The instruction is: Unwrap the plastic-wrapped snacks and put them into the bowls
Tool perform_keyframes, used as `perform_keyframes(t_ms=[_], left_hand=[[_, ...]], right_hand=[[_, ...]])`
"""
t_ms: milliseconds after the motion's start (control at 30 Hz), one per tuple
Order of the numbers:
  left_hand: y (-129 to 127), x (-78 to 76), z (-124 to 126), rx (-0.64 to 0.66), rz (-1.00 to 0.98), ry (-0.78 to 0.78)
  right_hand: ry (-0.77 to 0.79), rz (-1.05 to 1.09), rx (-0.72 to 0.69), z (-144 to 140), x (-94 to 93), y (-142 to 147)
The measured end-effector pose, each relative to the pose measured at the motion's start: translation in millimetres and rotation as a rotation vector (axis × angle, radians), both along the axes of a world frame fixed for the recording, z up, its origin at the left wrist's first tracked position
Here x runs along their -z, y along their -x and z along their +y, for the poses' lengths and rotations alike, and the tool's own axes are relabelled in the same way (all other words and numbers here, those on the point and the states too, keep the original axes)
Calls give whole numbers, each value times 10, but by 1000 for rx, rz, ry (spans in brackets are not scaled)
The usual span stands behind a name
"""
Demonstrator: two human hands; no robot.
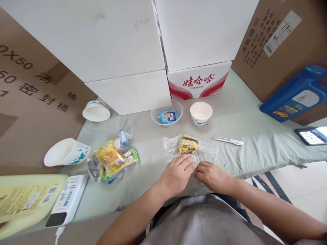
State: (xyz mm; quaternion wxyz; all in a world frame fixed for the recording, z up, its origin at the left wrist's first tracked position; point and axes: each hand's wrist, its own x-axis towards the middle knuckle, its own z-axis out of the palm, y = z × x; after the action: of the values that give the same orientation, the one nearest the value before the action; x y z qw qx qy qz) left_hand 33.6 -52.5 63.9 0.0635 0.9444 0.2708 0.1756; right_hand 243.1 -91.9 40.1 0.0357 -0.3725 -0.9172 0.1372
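A small yellow snack packet with dark bands lies on a spread sheet of clear plastic film in front of me. Just on the near side of the packet, my left hand is closed, its curled fingertips at the film. My right hand is closed beside it, thumb and fingers pinching a gathered bit of the same film. The two hands nearly touch. What lies under the left fingers is partly hidden. Behind the packet, a translucent bowl holds blue snack packets.
A white paper bowl and a white utility knife are to the right. Assorted packaged snacks and two tipped paper bowls lie left. Cardboard boxes wall the back. A blue bottle and phone sit far right.
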Motion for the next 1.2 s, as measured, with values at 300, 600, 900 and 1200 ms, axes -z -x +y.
perform_keyframes(t_ms=[300,600,900,1200], left_hand=[[-164,277,308,-101,115,-135],[-250,333,734,-200,166,27],[-254,353,811,-317,104,143],[-152,437,915,-414,-219,251]], right_hand=[[-20,-95,590,339,-34,-182],[-244,158,561,789,441,-153],[-268,136,593,771,522,-156],[-286,159,579,776,524,-165]])
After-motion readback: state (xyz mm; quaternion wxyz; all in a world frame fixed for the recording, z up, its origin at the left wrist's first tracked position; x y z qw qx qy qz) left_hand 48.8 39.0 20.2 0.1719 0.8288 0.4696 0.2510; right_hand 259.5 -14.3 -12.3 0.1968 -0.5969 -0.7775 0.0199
